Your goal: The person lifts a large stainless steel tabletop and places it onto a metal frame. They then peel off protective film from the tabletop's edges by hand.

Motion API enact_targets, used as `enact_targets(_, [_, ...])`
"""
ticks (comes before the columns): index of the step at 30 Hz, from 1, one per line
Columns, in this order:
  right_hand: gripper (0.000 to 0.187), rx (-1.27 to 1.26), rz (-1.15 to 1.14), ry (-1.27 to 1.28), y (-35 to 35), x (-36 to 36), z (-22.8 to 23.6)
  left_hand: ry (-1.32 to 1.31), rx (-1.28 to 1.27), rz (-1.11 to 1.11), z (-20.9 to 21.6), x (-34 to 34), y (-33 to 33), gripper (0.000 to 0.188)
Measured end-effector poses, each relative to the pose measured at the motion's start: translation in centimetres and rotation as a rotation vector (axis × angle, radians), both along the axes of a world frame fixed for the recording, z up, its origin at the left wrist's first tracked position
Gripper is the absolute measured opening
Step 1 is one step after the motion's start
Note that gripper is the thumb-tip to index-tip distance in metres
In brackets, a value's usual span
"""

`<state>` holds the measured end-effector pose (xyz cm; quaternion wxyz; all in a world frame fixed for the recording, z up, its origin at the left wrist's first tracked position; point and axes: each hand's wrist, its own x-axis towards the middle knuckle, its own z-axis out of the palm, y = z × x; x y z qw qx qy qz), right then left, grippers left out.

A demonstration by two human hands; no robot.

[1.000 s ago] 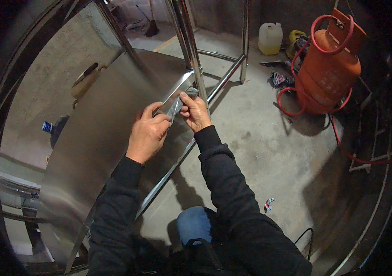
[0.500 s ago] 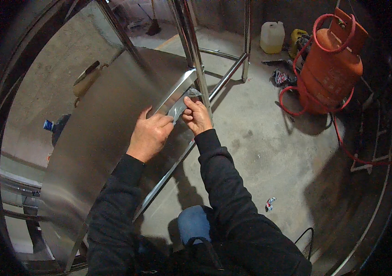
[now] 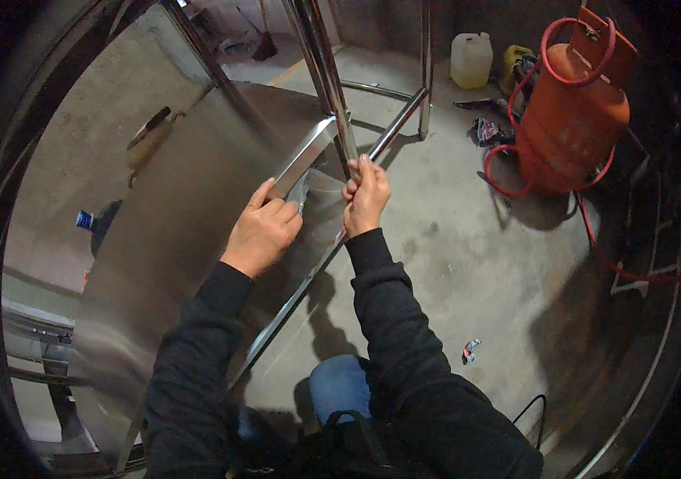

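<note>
A large brushed-metal sheet (image 3: 189, 199) stretches out in front of me on the left. A short shiny metal bar (image 3: 306, 153) juts toward me from a steel post. My left hand (image 3: 262, 233) grips the near end of this bar, its index finger along the edge and the other fingers curled. Crumpled clear plastic film (image 3: 300, 191) hangs from the bar beside those fingers. The film runs thin toward my right hand (image 3: 368, 196), whose fingers are pinched together on it close to the post; the pinched end is mostly hidden.
Steel frame posts (image 3: 320, 56) rise ahead, with a low crossbar (image 3: 396, 128) behind. At the right an orange gas cylinder (image 3: 576, 120) stands with a red hose (image 3: 588, 231). A pale jerrycan (image 3: 471, 61) stands by the wall. A scrap wrapper (image 3: 471, 351) lies on the concrete floor.
My right hand has moved right and slightly up, away from the left one, drawing the film out. My left index finger has straightened along the bar's end.
</note>
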<state>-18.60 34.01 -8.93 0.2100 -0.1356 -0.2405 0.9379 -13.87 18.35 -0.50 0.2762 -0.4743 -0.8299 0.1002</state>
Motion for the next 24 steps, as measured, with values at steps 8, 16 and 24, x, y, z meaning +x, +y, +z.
enact_targets(8, [0.008, 0.158, 0.379, 0.185, -1.6, -2.5, 1.6, -0.012, 0.046, -0.038, 0.1, -0.2, 0.5, 0.001])
enact_targets(16, [0.016, 0.452, 0.504, 0.226, -0.7, -3.3, 0.3, -0.024, 0.023, 0.004, 0.4, 0.0, 0.4, 0.0])
enact_targets(24, [0.014, -0.005, 0.51, 0.349, -2.4, -4.6, -2.5, -0.016, 0.031, -0.001, 0.5, -0.1, 0.5, 0.002])
